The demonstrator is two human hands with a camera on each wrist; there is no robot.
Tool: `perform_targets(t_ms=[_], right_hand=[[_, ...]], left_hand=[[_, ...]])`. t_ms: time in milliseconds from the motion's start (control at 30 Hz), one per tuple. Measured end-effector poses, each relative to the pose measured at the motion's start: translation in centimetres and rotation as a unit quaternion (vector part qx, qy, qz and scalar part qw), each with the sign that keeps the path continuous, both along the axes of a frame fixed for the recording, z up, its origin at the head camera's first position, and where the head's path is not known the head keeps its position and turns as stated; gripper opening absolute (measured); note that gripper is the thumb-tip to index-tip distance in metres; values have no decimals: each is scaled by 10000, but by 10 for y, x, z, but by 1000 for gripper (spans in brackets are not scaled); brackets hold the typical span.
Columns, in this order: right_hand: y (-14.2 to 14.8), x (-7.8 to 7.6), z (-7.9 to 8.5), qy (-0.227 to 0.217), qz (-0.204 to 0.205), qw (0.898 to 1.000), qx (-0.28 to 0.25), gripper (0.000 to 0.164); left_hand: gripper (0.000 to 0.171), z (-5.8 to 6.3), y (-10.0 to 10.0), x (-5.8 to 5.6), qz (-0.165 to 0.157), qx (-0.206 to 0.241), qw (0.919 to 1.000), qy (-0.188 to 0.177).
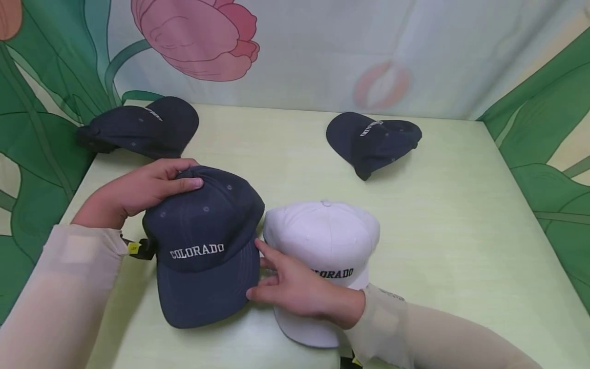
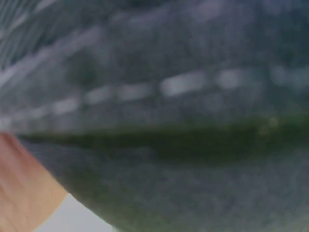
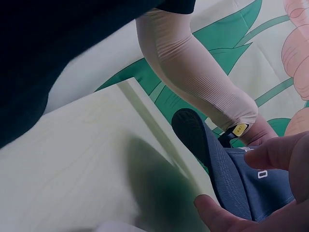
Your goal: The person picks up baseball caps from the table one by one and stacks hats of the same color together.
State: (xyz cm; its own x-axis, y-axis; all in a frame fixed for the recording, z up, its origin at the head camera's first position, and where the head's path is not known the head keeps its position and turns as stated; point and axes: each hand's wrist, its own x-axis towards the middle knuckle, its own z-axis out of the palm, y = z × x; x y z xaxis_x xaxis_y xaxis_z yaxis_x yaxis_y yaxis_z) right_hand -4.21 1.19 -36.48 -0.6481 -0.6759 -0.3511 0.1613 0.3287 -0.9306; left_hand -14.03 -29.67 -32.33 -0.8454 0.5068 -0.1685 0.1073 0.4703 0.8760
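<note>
A navy baseball cap [image 1: 209, 220] with white COLORADO lettering is tilted up in front of me, its brim toward me. My left hand [image 1: 143, 187] grips the top of its crown, thumb on the near side and fingers mostly hidden behind. In the left wrist view, blurred dark fabric [image 2: 193, 111] with light stitching fills most of the picture. At the brim's right edge is my right hand [image 1: 295, 287], fingers spread and not closed round it. Beneath that hand and wrist lies a white baseball cap [image 1: 322, 230] with black lettering, partly covered.
Another navy cap [image 1: 143, 128] lies at the table's back left corner. A further navy cap [image 1: 375, 141] lies on its side at the back right. The pale green table [image 1: 461, 230] is bordered by a flower-printed curtain [image 1: 299, 51].
</note>
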Motion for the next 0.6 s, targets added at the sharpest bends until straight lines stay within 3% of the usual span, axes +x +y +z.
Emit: perform_targets(t_ms=[333, 600], right_hand=[[9, 6, -9, 52, 158, 9999, 16, 88], [13, 9, -13, -111, 366, 9992, 120, 85]], left_hand=[[34, -15, 11, -1, -106, -287, 9995, -46], [28, -28, 14, -1, -396, -209, 9989, -136]])
